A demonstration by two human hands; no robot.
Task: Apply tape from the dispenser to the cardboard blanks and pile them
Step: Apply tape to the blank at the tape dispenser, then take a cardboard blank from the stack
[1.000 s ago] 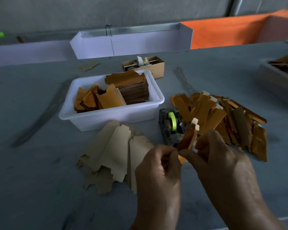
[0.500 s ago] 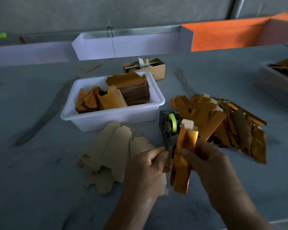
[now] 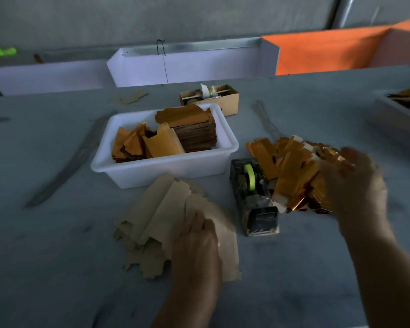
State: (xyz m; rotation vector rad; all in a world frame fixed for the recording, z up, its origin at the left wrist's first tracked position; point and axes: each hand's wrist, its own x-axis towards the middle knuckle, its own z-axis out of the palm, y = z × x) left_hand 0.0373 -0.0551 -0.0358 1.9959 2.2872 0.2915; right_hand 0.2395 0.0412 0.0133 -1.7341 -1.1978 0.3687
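While the person leans over the grey desk (image 3: 57, 268), the left hand (image 3: 197, 235) lies nearest to the camera, resting on the near end of a fan of plain beige cardboard blanks (image 3: 166, 214) spread flat on the desk. Its fingers look fairly straight and pressed on the top sheet, but they are blurred, so I cannot tell if they already pinch an edge. The long axis of these blanks runs from the hand away and a little to the left, toward the white plastic tub (image 3: 166, 166).

Just beside the blanks, on their right, stands the dark, worn tape dispenser with a lime-green roll (image 3: 252, 195); its cutter end points toward the person. It stands between the two hands, and the left hand seems the nearer one to it.

To the right of the dispenser, touching it, is the loose pile of shiny orange-gold taped blanks (image 3: 287, 171). The right hand (image 3: 350, 183) is over the far right part of this pile, strongly blurred; whether it holds a piece or is loose I cannot tell.

In my judgement the next blank must come from under the left hand and travel right to the dispenser.

Farther away, the tub holds more orange blanks, and behind it stands a small brown cardboard box (image 3: 227, 100).
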